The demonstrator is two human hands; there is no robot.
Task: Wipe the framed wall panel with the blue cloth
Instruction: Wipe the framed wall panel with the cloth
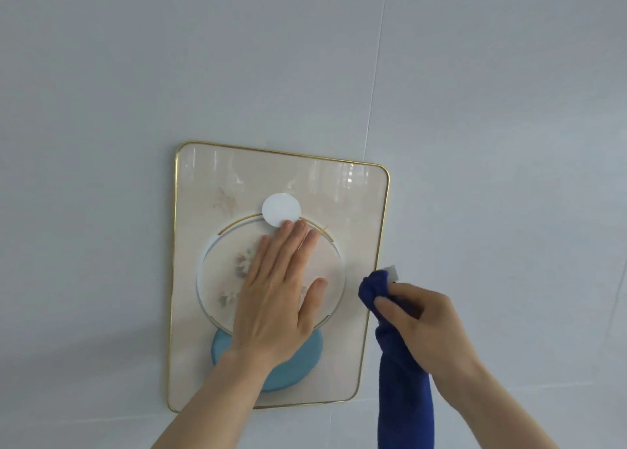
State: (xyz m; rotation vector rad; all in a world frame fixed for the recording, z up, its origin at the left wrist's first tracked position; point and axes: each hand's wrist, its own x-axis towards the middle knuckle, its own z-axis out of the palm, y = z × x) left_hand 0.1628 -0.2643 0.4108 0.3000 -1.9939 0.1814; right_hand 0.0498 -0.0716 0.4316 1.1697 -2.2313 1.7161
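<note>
A cream wall panel (359, 217) with a thin gold frame hangs on the pale wall, bearing a ringed circle, a white disc (279, 207) and a light-blue disc (305, 357). My left hand (278, 296) lies flat against the panel's circle, fingers together, holding nothing. My right hand (427, 326) grips a bunched dark-blue cloth (403, 391). The cloth's top end touches the panel's right frame edge, and the rest hangs down below my hand. A small white tag shows at the cloth's top.
The pale grey wall (475, 109) surrounds the panel, with a thin vertical seam (375, 85) running down to the panel's upper right. Brownish smudges (224, 200) mark the panel's upper left.
</note>
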